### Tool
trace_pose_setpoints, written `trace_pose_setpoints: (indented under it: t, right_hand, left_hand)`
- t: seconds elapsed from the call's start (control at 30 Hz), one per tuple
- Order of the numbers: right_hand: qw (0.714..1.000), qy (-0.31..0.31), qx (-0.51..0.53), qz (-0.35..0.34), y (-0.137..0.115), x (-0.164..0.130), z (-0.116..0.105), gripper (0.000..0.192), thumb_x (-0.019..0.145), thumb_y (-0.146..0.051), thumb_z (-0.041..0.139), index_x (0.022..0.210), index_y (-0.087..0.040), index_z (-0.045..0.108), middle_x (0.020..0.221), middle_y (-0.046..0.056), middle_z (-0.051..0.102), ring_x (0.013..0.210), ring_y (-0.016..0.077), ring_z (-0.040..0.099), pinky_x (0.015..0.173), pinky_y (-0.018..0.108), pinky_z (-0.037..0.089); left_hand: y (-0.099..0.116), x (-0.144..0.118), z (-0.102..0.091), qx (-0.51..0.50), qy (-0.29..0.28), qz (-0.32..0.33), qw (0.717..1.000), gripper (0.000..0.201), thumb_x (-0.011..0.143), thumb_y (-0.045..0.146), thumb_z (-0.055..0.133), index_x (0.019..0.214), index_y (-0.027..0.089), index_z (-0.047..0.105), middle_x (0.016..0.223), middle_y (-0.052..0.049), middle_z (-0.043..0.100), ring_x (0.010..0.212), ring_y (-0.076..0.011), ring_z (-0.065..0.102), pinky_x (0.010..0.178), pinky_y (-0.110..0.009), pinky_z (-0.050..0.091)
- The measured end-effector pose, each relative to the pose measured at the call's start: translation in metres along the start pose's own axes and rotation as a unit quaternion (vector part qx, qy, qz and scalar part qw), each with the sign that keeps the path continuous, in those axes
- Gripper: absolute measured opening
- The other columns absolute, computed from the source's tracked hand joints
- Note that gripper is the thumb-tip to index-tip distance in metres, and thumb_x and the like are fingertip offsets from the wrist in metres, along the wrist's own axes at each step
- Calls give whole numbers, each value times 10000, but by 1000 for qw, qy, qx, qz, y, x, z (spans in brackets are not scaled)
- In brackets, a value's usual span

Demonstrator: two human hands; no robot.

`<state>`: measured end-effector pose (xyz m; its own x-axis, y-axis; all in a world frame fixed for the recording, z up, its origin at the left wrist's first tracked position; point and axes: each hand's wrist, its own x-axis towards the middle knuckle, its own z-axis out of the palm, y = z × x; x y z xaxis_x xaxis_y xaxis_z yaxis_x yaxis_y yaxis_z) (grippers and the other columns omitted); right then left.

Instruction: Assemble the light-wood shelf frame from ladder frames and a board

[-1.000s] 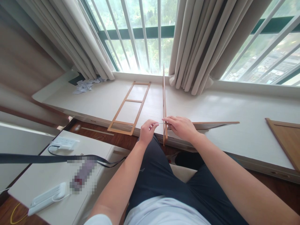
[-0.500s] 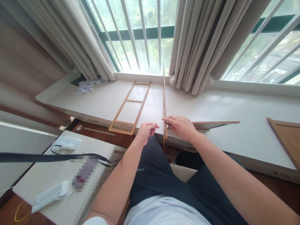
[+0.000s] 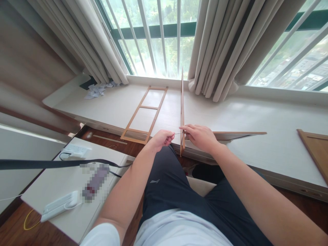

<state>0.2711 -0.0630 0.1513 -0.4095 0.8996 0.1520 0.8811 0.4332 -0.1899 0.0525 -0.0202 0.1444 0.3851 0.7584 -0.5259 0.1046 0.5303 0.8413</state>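
Where it stands on edge across the front lip of the long white window ledge, the thin light-brown wooden panel runs straight away towards the window, its near end hanging just past the ledge above the person's lap. A second flat wooden board lies on the ledge and meets it from the right at a right angle. The right hand is closed on the near part of the upright panel, fingers wrapped at the corner where the two boards join. The left hand is pinched shut on a slim metal pin-like tool, possibly a small key or driver, too fine to tell, whose tip reaches the panel's left face.

To the left, an open light-brown wooden frame with crossbars lies flat on the ledge, well apart from the hands. Crumpled white paper scraps sit in the far left corner, and a brown framed wooden board lies at the right edge.

Beige curtains hang over the barred window. Below left, a white side table carries a white power strip and a black strap.
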Motion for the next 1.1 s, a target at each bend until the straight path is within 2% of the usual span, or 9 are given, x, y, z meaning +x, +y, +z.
trace_pose_setpoints:
  t: [0.43,0.63,1.1]
  right_hand:
    - [1000,-6,-2,5,0,0,-1,471,991,-206,432,1429,-347,531,1334,17,656,1030,218,651,797,335,467]
    - [1000,-3,-2,5,0,0,0,465,995,-213,429,1427,-349,532,1335,17,656,1027,220,649,795,332,466]
    - [1000,-4,-2,5,0,-1,1,470,992,-214,434,1432,-350,529,1330,18,658,1019,221,643,799,335,464]
  left_hand:
    - [2,8,-4,58,23,-13,998,287,690,412,697,604,166,577,530,25,462,477,-73,380,480,-233,205]
    - [2,9,-6,76,12,-12,997,268,682,406,689,606,173,582,529,23,477,482,-85,402,497,-240,249]
    - [8,4,-1,163,30,63,984,296,749,413,658,588,169,617,510,12,469,505,-95,395,505,-246,245]
